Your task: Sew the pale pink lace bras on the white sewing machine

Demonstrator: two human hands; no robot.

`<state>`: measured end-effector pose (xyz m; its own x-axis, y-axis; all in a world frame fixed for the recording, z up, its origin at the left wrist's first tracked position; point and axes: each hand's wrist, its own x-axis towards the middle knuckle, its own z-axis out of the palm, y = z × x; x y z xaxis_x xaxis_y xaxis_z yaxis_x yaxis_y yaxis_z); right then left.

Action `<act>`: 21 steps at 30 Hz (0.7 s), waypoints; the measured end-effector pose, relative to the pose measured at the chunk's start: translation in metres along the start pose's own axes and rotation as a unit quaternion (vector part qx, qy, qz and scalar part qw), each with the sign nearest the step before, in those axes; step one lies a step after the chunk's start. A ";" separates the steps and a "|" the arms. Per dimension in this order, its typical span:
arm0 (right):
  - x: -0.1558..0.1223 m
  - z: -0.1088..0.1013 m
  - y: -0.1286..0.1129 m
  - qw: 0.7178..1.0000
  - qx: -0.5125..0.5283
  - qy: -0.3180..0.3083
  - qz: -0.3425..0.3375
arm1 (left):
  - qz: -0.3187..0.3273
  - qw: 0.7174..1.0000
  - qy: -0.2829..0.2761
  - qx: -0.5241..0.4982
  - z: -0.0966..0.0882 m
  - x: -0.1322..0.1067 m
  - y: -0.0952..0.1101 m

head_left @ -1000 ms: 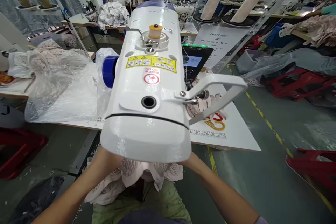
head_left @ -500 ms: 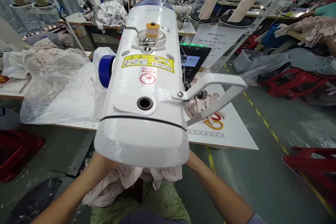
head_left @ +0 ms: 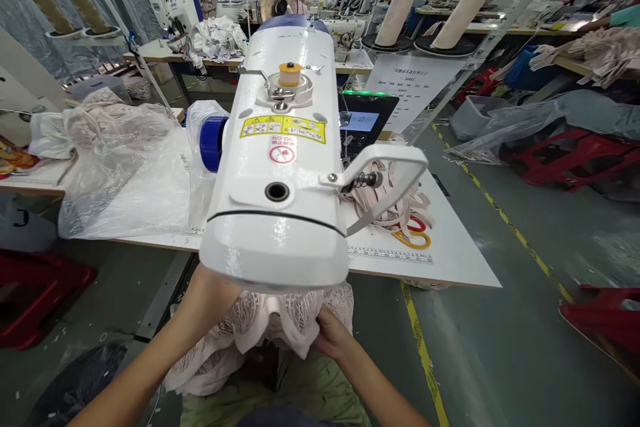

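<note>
A white sewing machine (head_left: 280, 167) fills the middle of the view, its head end toward me. Under that end hangs a pale pink lace garment (head_left: 260, 333), draped over my lap. My left hand (head_left: 213, 297) rests on the lace just below the machine's left corner, its fingers partly hidden by the housing. My right hand (head_left: 333, 337) pinches the garment's pink edge at the lower right. A yellow bobbin (head_left: 291, 73) sits on top of the machine.
A white table (head_left: 450, 260) carries a pile of pink straps (head_left: 390, 203) and red and yellow scissors (head_left: 413, 233). Clear plastic bags (head_left: 130, 173) with lace lie left. Two thread cones (head_left: 463, 10) stand behind. Red stools (head_left: 570, 153) sit on the floor right.
My right hand has come out from under the machine and now shows, gripping the pink fabric. The view has pulled back and tilted slightly.
</note>
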<state>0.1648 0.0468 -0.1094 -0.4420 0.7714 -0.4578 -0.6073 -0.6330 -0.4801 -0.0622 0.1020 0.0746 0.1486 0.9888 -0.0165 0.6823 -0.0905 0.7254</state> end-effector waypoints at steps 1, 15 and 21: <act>0.000 -0.003 -0.004 1.000 0.009 0.024 -0.013 | -0.001 1.000 0.000 0.002 0.002 0.001 -0.002; -0.047 0.002 -0.080 0.968 -0.082 0.130 -0.198 | 0.038 0.991 0.020 0.126 0.006 -0.015 -0.006; -0.079 0.059 -0.089 0.878 -0.427 -0.091 -0.195 | 0.353 0.922 0.140 0.081 0.038 -0.078 0.019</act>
